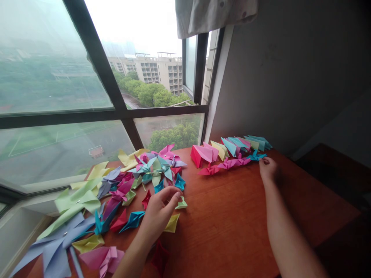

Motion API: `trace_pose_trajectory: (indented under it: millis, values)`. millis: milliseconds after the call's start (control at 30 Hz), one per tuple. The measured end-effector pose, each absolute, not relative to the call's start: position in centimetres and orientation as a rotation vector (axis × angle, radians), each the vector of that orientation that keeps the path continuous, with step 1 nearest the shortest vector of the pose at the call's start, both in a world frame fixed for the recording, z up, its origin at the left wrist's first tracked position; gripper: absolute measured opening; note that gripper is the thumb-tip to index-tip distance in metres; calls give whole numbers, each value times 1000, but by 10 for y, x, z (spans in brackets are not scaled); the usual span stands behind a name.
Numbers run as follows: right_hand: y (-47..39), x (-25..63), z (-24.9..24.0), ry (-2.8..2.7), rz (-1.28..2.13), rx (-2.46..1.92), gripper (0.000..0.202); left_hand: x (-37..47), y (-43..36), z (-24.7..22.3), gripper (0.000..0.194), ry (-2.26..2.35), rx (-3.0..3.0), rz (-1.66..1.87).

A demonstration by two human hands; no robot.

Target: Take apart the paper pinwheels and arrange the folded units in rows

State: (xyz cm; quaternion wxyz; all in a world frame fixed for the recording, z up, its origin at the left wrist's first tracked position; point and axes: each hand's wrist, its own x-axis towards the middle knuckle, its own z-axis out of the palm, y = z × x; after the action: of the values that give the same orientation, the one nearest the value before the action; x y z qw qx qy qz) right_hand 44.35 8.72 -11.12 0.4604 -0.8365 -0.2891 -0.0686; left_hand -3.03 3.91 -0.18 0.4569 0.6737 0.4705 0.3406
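At the right end of a row of folded paper cranes, my right hand (269,168) pinches the tip of a blue paper crane (256,155). Left of it in that row are pink cranes (230,163) and a red crane (209,170). My left hand (162,206) hovers over the paper pile with loosely curled fingers, a gap between thumb and forefinger, and nothing visible in them. Just past its fingertips lies a light green folded paper piece (181,203). Nearby are a yellow folded piece (172,223), a blue one (132,221) and a dark red one (160,258).
Behind the cranes runs a row of paper airplanes (228,147) in several colours. Paper pinwheels (62,235) and other folded pieces cover the left of the brown table (226,227). A window frame (162,112) borders the back; a grey wall (284,77) stands at right.
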Motion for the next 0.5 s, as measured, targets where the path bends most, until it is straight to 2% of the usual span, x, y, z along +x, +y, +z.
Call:
trace_pose_trajectory:
  millis: [500]
  values:
    - [86, 445, -111, -681, -155, -2058, 29, -32, 40, -6, 27, 1149, 1689, 826]
